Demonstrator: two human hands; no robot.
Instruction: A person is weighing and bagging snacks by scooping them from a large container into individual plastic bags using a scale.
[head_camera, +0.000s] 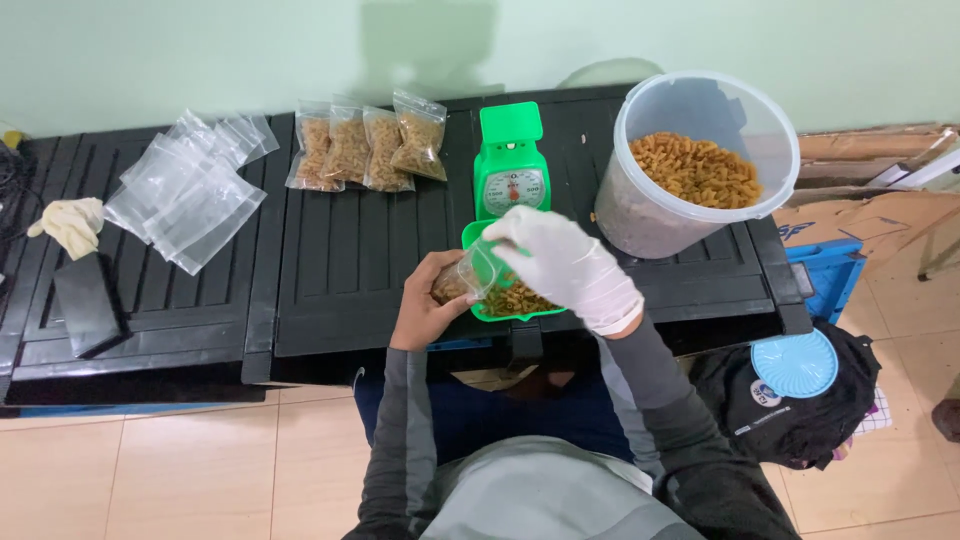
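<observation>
The bare left hand (425, 305) has its grip closed around the lower end of a small clear bag (468, 277) partly filled with brown spiral pasta. The bag lies tilted, its long axis running from the left hand at lower left up toward the right, with the open mouth pointing at the gloved right hand (560, 262). That right hand, in a white glove, has its grip pinched on the bag's mouth, fingers curled over the opening. Both hands meet just above the green tray (515, 305) of a small green dial scale (510, 165), and loose pasta lies in the tray directly beneath the bag. The scale stands on a black slatted worktop (340, 260). Just to its right a large clear plastic tub (690, 165) holds more of the same pasta. To the left of the scale four filled bags (365, 148) lean in a row, and further left lies a fanned pile of empty clear bags (190, 195), with a spare glove (70, 225) near the worktop's left edge.
</observation>
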